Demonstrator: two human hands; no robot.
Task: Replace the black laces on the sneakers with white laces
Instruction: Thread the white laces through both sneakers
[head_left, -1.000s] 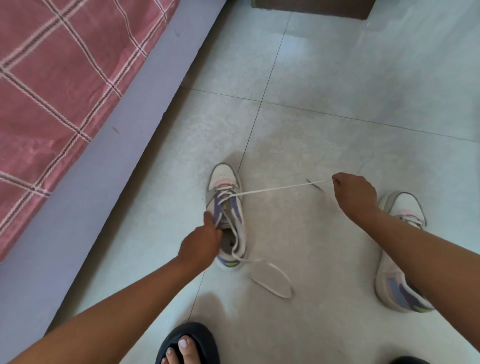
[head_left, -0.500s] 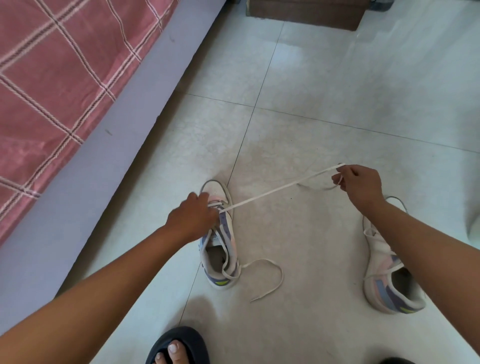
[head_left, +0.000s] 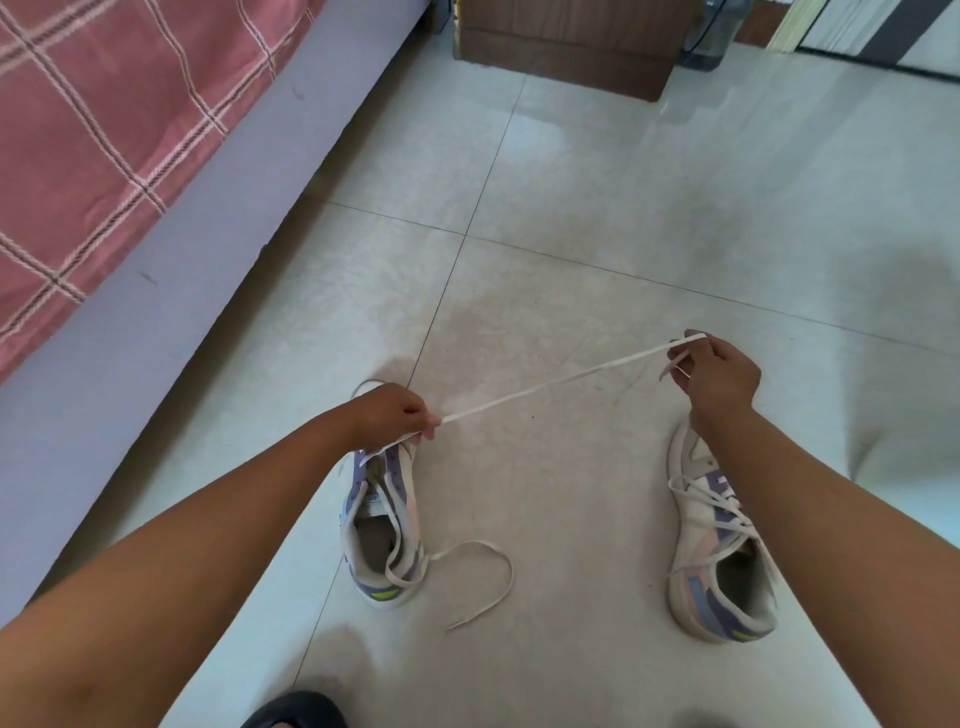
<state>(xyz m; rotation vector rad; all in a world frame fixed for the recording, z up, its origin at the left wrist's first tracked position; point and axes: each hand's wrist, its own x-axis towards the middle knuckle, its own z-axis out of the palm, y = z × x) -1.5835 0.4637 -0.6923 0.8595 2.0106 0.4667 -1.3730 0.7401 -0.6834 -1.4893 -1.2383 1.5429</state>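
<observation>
Tiled floor (head_left: 623, 208): both hands stretch white lace (head_left: 550, 383) over sneaker (head_left: 384, 525).

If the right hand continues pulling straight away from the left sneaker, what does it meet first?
Probably nothing: beyond the right hand, which pinches the white lace, only bare floor tiles show, though depth is unclear.

One head-worn view — looking steeply down and forward at the tiled floor (head_left: 623, 218), close over outstretched arms.
</observation>
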